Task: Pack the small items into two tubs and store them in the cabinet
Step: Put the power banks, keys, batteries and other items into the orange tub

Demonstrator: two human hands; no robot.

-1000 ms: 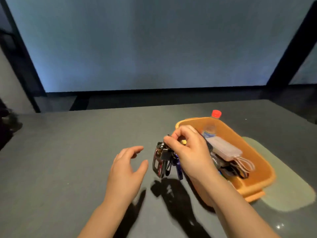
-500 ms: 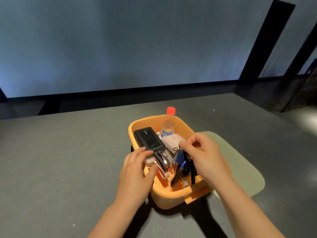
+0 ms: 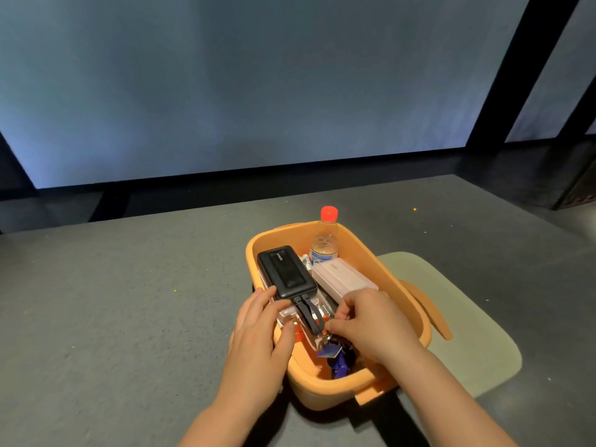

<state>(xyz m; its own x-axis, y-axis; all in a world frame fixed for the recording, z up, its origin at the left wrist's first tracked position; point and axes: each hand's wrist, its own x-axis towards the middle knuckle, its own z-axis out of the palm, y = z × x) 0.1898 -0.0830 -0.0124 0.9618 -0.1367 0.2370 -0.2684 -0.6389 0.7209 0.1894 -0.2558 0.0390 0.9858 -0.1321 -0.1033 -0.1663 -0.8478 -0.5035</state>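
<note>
An orange tub [image 3: 392, 285] stands on the grey tabletop [image 3: 129, 301], partly over a pale green mat [image 3: 467, 317]. Both hands are at its near end.

The left hand [image 3: 258, 340] lies over the tub's left rim. Its fingers [image 3: 258, 301] are fairly straight and rest against the near end of a black power bank [image 3: 285, 272], and the thumb presses a pale pink item [image 3: 287, 312] just under that power bank; nothing is wrapped in a fist.

The right hand [image 3: 371, 324] is inside the tub, its fingers curled, with the fingertips pinching something small just beside the black looped cable [image 3: 311, 319] of the power bank. Directly below those fingertips hangs a bunch of keys [image 3: 335, 356] with blue tags, down in the near corner of the tub; whether the pinch is on the key ring itself I cannot tell.

Beyond the right fingers lies a white power bank [image 3: 342, 280], and past that a clear bottle [image 3: 324, 243] with a red cap stands upright against the tub's far wall.
</note>
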